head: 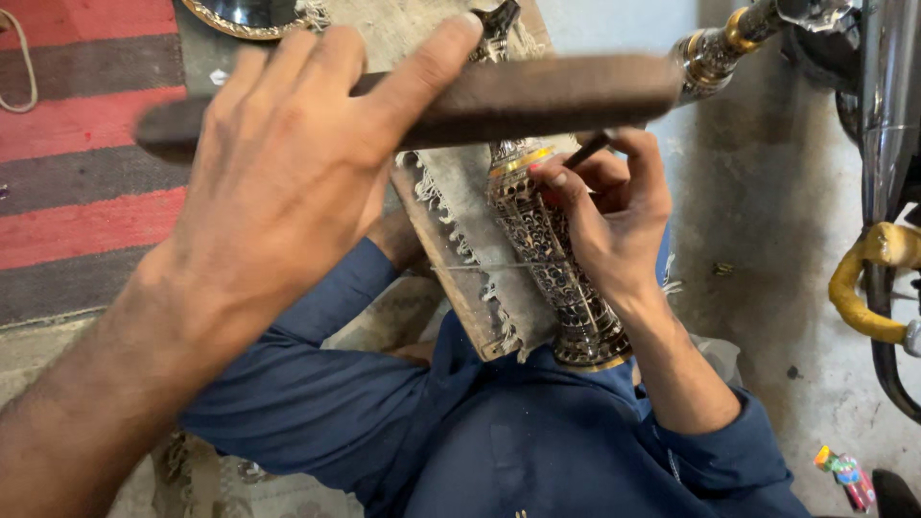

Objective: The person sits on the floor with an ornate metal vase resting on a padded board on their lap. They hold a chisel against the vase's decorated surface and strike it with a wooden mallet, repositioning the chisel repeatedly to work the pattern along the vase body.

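My left hand [278, 182] is raised close to the camera and grips a dark wooden stick [556, 91] held crosswise, blurred. Below it my right hand [614, 216] pinches a thin dark chisel [587, 151] with its tip on an ornate silver and gold metal vase [552, 249]. The vase lies tilted on a fringed grey cloth [460, 182] over a wooden board [451, 278] resting on my blue-clad lap. The vase's upper part is hidden behind the stick.
A red and grey striped rug [77, 144] lies at the left. A round metal tray [245, 14] sits at the top edge. Another silver and gold metal piece [715, 48], a chrome pipe [887, 96] and a yellow-wrapped tube [854, 288] stand at the right over concrete floor [767, 192].
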Demonstrator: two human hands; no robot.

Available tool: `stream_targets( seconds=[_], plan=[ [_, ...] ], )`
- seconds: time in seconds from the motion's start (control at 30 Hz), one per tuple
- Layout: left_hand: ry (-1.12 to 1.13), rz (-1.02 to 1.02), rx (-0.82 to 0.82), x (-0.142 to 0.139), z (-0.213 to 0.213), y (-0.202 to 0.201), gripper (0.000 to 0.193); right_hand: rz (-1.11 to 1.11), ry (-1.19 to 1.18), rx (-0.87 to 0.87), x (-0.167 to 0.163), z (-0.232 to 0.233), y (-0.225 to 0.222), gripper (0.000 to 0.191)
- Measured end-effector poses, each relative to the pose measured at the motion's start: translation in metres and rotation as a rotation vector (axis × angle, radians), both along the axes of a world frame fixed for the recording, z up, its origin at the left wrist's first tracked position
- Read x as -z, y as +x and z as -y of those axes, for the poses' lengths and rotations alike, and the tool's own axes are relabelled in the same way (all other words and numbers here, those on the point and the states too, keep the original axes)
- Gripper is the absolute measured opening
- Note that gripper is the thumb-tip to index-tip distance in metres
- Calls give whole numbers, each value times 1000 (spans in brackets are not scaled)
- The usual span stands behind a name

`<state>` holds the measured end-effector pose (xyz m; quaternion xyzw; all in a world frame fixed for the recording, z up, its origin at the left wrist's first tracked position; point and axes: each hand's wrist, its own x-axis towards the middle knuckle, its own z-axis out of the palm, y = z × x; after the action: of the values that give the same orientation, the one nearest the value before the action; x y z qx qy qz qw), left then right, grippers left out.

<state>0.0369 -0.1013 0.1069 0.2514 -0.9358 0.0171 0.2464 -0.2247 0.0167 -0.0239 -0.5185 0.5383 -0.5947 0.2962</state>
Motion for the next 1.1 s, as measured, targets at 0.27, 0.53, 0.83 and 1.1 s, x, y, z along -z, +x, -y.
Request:
stream_targets(
  seconds=[0.27,0.53,0.83,1.1],
  plan=[
    [206,-99,42,0,0,-2,78,-48,-12,14,0,0,4,39],
    [-106,41,-6,3,5,-9,68,-89,0,28,-4,0,5,40],
    [58,-29,44,7,12,-13,66,-103,4,12,-7,0,6,37],
    [-240,69,-61,8,15,-15,50,-103,20,13,-5,0,5,35]
  ],
)
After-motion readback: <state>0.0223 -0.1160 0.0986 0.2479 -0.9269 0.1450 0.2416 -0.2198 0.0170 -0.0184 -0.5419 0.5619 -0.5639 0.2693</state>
